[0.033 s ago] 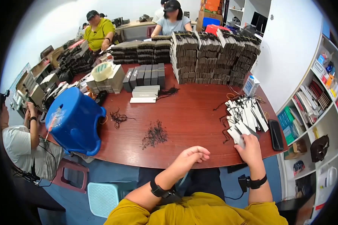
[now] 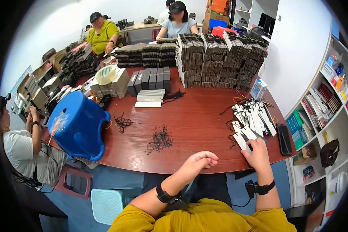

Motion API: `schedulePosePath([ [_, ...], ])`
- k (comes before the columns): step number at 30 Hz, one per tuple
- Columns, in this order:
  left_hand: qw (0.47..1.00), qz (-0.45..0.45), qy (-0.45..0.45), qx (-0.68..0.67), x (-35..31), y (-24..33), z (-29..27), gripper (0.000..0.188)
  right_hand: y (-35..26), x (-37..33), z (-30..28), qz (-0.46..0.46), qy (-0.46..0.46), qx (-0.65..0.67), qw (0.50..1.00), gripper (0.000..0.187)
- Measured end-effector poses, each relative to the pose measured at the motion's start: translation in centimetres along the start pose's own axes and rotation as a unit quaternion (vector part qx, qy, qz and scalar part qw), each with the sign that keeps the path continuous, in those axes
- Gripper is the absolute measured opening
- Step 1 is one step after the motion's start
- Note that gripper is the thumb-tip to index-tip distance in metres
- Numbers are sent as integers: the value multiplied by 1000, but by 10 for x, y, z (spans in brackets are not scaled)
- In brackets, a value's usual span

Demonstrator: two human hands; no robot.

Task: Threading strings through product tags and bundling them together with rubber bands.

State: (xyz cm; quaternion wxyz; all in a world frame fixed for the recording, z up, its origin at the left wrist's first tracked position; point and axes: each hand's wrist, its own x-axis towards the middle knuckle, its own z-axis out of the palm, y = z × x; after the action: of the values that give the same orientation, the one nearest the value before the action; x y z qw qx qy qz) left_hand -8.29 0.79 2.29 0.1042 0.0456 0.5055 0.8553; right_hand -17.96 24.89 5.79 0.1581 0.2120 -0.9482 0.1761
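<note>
Right hand (image 2: 256, 153) lay at the near end of the white strips (image 2: 256, 120), right side of frame; whether its fingers gripped could not be told. Left hand (image 2: 201, 161), lower centre, was half-curled, empty. Good handling called for drawing one strip edge-first, black cords (image 2: 232, 146) untangled

Your right hand (image 2: 256, 153) touches the white strips (image 2: 256, 120). Your left hand (image 2: 200, 160) is by the red table's (image 2: 199, 125) edge. Black strings (image 2: 161, 139) lie heaped on it.

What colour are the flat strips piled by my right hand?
The strips by your right hand are mostly white, seen best in the head view.
</note>
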Motion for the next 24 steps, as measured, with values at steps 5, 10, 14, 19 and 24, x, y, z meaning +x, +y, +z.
schedulePosePath([
  [5,1000,-21,-14,16,4,-1,10,20,-5,12,-7,76,-116,26,990,29],
  [10,999,-39,-15,1,12,-3,4,17,-4,15,6,-109,-25,33,993,28],
  [14,1000,-22,-14,8,19,-4,14,17,-12,13,10,-107,-5,2,994,31],
  [19,999,-31,-16,-38,28,-17,15,17,-5,21,12,-155,1,-43,987,28],
  [24,984,4,42,-172,32,-15,26,27,-19,38,23,-12,65,185,980,29],
])
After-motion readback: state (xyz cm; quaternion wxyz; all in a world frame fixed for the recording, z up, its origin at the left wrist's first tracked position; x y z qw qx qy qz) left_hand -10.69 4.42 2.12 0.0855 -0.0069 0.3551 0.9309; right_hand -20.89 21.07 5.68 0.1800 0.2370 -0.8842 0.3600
